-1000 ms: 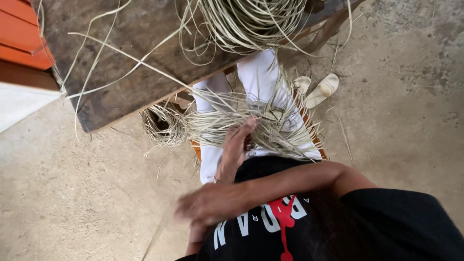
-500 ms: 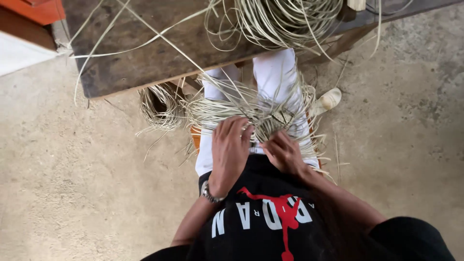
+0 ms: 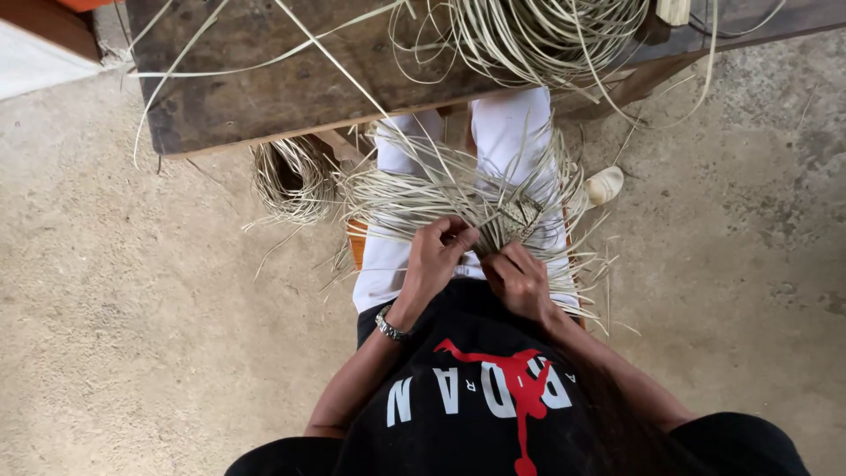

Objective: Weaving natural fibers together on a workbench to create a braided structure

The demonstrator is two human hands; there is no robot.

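**Woven straw piece on the lap, both hands pinching its near edge**

Woven straw piece (image 3: 515, 216) lies on my lap over the white trousers (image 3: 502, 132), its small plaited centre ringed by loose pale strands fanning out on every side. I go left to right. Far left, bare concrete floor (image 3: 132, 308). Next comes a coil of straw (image 3: 295, 176) hanging just under the edge of the dark wooden worktop (image 3: 264, 97), with single long strands trailing off that edge. Then my left hand (image 3: 436, 260), a watch (image 3: 390, 326) at its wrist, fingers curled shut on strands at the near left of the weave. Just beside it my right hand (image 3: 520, 282) has its grip closed too, pinched on strands at the weave's near edge; the two hands almost touch. Above them, on the worktop, sits a larger bundle of straw (image 3: 538, 35). Right of my knee a pale sandal (image 3: 604, 185) rests on the floor.

Risks as I judge them: the free ends are many and cross one another, so a wrong strand could be caught and the pattern spoiled. A hard pull could snap or kink a dry strand. If either pinch slackens, the plaited centre may loosen. Long strands trailing from the worktop could snag on a moving arm.
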